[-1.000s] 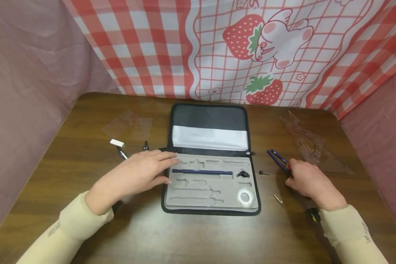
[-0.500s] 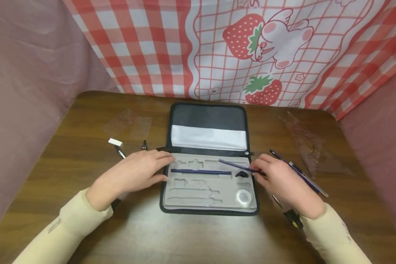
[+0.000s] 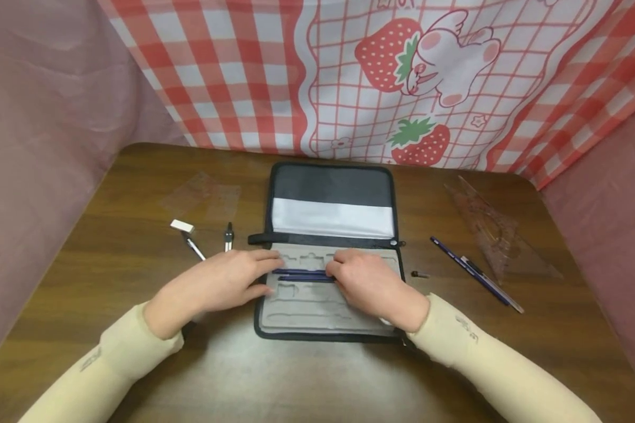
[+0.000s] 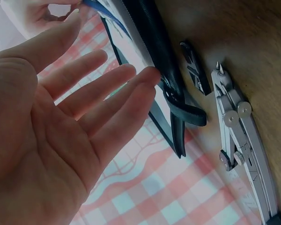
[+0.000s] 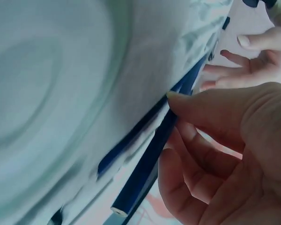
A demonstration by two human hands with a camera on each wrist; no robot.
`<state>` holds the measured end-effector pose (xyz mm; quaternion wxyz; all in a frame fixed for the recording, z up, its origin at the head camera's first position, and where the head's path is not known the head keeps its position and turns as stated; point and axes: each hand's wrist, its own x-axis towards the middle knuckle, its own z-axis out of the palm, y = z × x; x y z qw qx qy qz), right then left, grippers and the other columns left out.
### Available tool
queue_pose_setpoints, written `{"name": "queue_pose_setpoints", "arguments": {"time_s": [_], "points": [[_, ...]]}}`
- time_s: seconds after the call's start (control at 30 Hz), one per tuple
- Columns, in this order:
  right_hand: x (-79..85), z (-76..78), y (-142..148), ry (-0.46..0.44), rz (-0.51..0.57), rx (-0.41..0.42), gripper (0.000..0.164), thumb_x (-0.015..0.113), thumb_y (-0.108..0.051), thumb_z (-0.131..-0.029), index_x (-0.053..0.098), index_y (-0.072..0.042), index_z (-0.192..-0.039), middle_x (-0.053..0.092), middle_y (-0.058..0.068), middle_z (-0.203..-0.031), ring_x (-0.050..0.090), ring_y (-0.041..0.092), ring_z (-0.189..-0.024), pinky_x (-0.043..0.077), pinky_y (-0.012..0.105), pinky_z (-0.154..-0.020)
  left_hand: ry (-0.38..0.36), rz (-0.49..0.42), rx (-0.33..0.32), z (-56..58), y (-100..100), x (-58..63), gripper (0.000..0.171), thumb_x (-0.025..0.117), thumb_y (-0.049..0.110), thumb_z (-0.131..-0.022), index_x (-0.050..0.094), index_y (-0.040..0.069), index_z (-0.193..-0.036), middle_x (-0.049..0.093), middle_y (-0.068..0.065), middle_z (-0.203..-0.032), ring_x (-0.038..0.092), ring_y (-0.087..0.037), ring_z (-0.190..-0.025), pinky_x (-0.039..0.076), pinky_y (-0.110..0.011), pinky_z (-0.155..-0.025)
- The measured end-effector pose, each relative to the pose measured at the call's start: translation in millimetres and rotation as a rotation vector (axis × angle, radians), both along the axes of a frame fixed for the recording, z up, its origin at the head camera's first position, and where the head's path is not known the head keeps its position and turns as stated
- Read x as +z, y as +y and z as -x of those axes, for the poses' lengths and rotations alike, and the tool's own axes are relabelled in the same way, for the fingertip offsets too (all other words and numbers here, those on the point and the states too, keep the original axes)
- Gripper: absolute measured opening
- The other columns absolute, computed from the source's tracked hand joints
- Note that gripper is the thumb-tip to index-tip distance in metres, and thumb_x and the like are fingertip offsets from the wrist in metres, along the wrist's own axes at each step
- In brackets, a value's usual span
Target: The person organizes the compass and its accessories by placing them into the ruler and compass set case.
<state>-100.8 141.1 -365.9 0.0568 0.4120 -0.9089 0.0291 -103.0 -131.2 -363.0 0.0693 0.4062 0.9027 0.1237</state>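
- One right hand (image 3: 373,288): thumb and fingertips pinch one blue pencil (image 5: 140,173) at the tray of one open case (image 3: 333,220).
- One second pencil (image 5: 117,157) in the tray, just beside it.
- One left hand (image 3: 219,279): fingers nearly straight, thumb apart, at the case's left edge; whether touching, I cannot tell.
- Left: one eraser (image 3: 182,226), at least one compass (image 4: 250,161).
- Right: one third pencil (image 3: 447,251), one pen (image 3: 508,298).

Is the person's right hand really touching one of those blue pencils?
Touching. The right wrist view shows it: the right hand pinches a blue pencil, its thumb lying against the side.
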Motion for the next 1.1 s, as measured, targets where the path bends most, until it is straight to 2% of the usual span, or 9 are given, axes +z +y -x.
{"name": "queue_pose_setpoints", "arguments": {"time_s": [0.13,0.33,0.53,0.8,0.93,1.1], "points": [[-3.4,4.4,-12,-0.004,-0.014,0.013,0.015,0.052,-0.01,-0.087,0.066,-0.015,-0.089,0.057,-0.004,-0.079,0.052,0.009,-0.071,0.046,0.027,-0.059,0.036,-0.02,-0.036,-1.9,-1,-0.5,0.044,0.059,0.037,-0.087,0.058,0.016,-0.126,0.055,-0.002,-0.128,0.056,-0.016,-0.106,0.047,-0.034,-0.084],[-4.4,9.9,-16,-0.049,0.0,0.014,0.011,0.058,-0.008,-0.084,0.065,-0.016,-0.085,0.053,-0.005,-0.075,0.05,0.009,-0.068,0.045,0.027,-0.058,0.066,-0.039,-0.085,-3.3,2,-1.1,0.033,0.059,0.034,-0.088,0.064,0.019,-0.118,0.063,0.004,-0.114,0.059,-0.009,-0.097,0.049,-0.031,-0.077],[-4.8,14.3,-16,-0.096,0.039,-0.008,0.008,0.067,-0.009,-0.079,0.065,-0.016,-0.083,0.054,-0.006,-0.076,0.053,0.008,-0.069,0.046,0.025,-0.062,0.086,-0.009,-0.084,-4.3,3,-0.9,0.034,0.059,0.035,-0.087,0.064,0.02,-0.117,0.065,0.005,-0.108,0.06,-0.009,-0.092,0.05,-0.032,-0.072],[-5.6,14.2,-15,-0.122,0.032,-0.045,0.008,0.069,-0.014,-0.079,0.064,-0.016,-0.084,0.056,-0.006,-0.079,0.055,0.009,-0.073,0.047,0.026,-0.067,0.049,-0.003,-0.074,-6.1,5,-0.5,0.035,0.059,0.04,-0.087,0.065,0.021,-0.116,0.067,0.005,-0.099,0.058,-0.004,-0.076,0.049,-0.028,-0.064],[-3.0,13.6,-9,-0.161,0.054,-0.083,0.008,0.068,-0.019,-0.081,0.061,-0.018,-0.082,0.052,-0.008,-0.077,0.051,0.008,-0.07,0.045,0.027,-0.065,0.036,0.003,-0.067,-8.0,6,0.2,0.037,0.06,0.04,-0.086,0.065,0.02,-0.117,0.066,0.004,-0.103,0.06,-0.006,-0.082,0.05,-0.03,-0.067],[6.6,15.4,16,-0.187,0.104,-0.186,0.008,0.068,-0.025,-0.082,0.061,-0.021,-0.082,0.052,-0.011,-0.075,0.047,0.007,-0.065,0.043,0.026,-0.061,0.02,0.012,-0.062,-10.1,6,0.9,0.038,0.061,0.041,-0.085,0.064,0.02,-0.118,0.066,0.003,-0.106,0.06,-0.009,-0.085,0.05,-0.032,-0.07]]}}
